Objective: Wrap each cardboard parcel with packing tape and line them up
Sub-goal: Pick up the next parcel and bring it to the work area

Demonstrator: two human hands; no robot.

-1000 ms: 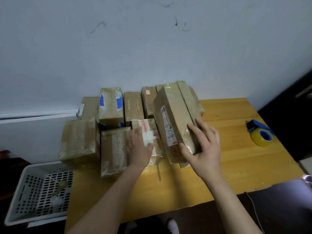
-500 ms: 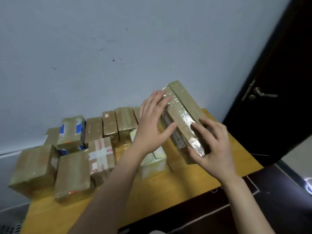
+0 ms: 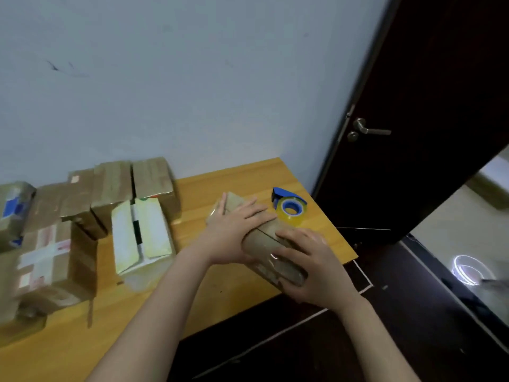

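My left grip (image 3: 237, 224) lies flat and spread on the long brown cardboard parcel (image 3: 260, 239) in glossy clear tape; my right grip (image 3: 311, 268) clasps its near end.

The parcel lies on its side on the yellow wooden counter (image 3: 220, 285), slanting from the near edge under my right grip away toward the wall. My left grip's fingers are straight across its middle. My right grip has its fingers over the top and its thumb round the end face. Just beyond my left grip's fingertips sits a blue tape dispenser with a yellowish clear roll (image 3: 290, 209), close beside the parcel. Left of my left grip, apart, stands a white and pale-yellow parcel (image 3: 140, 235). Farther left, a blurred cluster of brown taped parcels (image 3: 110, 188) runs along the wall. Right of my right grip stands a dark door (image 3: 413, 106).
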